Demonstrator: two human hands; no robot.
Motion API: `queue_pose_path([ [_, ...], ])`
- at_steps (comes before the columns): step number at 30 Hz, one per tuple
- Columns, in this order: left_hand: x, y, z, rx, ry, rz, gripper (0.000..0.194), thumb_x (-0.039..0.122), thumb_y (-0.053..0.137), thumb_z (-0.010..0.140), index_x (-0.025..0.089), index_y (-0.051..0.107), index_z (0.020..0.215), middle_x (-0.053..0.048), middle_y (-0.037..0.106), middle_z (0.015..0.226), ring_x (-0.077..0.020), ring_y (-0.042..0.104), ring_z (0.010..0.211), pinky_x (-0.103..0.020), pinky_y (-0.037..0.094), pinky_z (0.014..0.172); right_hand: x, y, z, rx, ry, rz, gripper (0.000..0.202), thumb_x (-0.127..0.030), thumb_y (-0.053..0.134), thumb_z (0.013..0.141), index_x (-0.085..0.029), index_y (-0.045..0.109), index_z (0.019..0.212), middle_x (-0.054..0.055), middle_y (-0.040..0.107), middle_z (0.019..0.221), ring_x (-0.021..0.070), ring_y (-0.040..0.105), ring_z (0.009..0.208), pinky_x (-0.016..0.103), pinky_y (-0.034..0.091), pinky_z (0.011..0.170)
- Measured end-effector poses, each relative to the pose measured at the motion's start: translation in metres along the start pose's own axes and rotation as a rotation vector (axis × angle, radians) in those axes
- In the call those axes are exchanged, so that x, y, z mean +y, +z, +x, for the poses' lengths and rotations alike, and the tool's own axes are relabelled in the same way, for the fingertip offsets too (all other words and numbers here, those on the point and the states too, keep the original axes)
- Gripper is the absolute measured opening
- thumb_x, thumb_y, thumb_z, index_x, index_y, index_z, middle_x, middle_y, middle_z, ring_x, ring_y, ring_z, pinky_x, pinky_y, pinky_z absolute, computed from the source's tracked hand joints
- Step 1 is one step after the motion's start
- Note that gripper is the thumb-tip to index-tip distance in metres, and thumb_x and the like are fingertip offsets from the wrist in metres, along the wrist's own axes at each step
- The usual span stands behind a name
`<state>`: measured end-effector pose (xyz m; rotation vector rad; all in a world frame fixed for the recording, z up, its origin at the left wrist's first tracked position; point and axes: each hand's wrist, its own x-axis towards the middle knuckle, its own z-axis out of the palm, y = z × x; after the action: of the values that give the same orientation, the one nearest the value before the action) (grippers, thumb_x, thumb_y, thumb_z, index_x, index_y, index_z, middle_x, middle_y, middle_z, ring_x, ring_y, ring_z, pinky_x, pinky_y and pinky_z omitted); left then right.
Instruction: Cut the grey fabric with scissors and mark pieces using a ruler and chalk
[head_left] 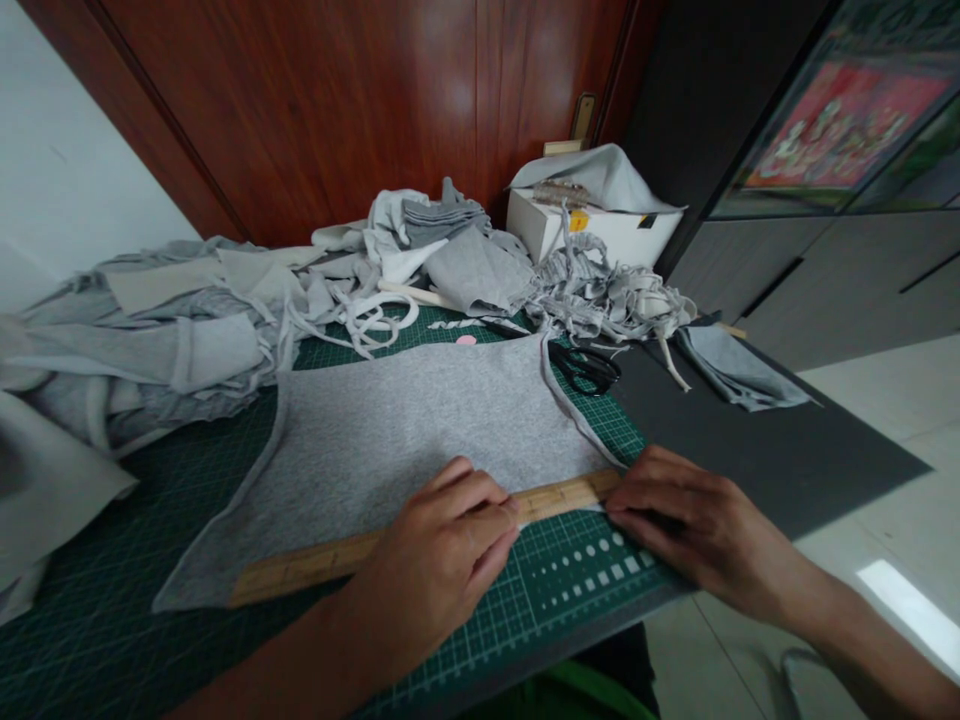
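Observation:
A grey knit fabric piece [420, 420] with bound, curved sides lies flat on a green cutting mat [480, 610]. Along its near edge rests a wooden ruler [307, 568], slightly slanted. My left hand [450, 550] is closed on the ruler near its middle, thumb and fingers pinched over the near edge; the wrist crosses in front of part of the ruler. At the ruler's right end, my right hand [686, 515] pinches the corner of the fabric and the ruler's tip, with the fingertips partly hidden.
Black-handled scissors [589, 370] lie past the fabric's right side. Heaped grey cloth [150, 340] covers the left and back. A white box [600, 230] stands behind tangled fabric strips [600, 290]. Folded grey cloth [739, 365] lies on the dark tabletop [780, 460].

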<state>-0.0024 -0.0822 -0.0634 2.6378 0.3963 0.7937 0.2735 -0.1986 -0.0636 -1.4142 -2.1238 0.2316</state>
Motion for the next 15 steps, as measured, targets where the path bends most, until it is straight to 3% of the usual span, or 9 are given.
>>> queue_pose_path([
  [3, -0.001, 0.0, 0.0, 0.012, 0.015, 0.02, 0.013, 0.012, 0.061, 0.1, 0.018, 0.072, 0.102, -0.003, 0.072, 0.096, -0.0177, 0.061, 0.088, -0.032, 0.054, 0.08, 0.002, 0.001, 0.0, 0.019, 0.021, 0.048, 0.009, -0.022, 0.066, 0.103, -0.022, 0.073, 0.106, 0.006, 0.07, 0.095, 0.0207, 0.067, 0.09, 0.033, 0.057, 0.074],
  [9, -0.001, -0.001, -0.001, 0.014, 0.089, 0.115, 0.013, 0.013, 0.059, 0.101, 0.014, 0.071, 0.104, -0.003, 0.073, 0.094, -0.0176, 0.062, 0.085, -0.031, 0.055, 0.078, -0.006, 0.004, 0.005, 0.015, -0.027, -0.108, 0.019, -0.023, 0.057, 0.107, -0.02, 0.074, 0.097, 0.007, 0.069, 0.089, 0.0206, 0.064, 0.082, 0.034, 0.056, 0.07],
  [15, 0.004, 0.0, -0.003, -0.041, 0.115, 0.221, 0.012, 0.01, 0.058, 0.1, 0.012, 0.07, 0.102, -0.007, 0.073, 0.098, -0.0208, 0.06, 0.087, -0.035, 0.057, 0.078, -0.019, 0.005, 0.008, 0.118, -0.192, -0.196, 0.019, -0.01, 0.061, 0.102, -0.017, 0.073, 0.113, 0.012, 0.073, 0.104, 0.026, 0.063, 0.097, 0.041, 0.056, 0.079],
])
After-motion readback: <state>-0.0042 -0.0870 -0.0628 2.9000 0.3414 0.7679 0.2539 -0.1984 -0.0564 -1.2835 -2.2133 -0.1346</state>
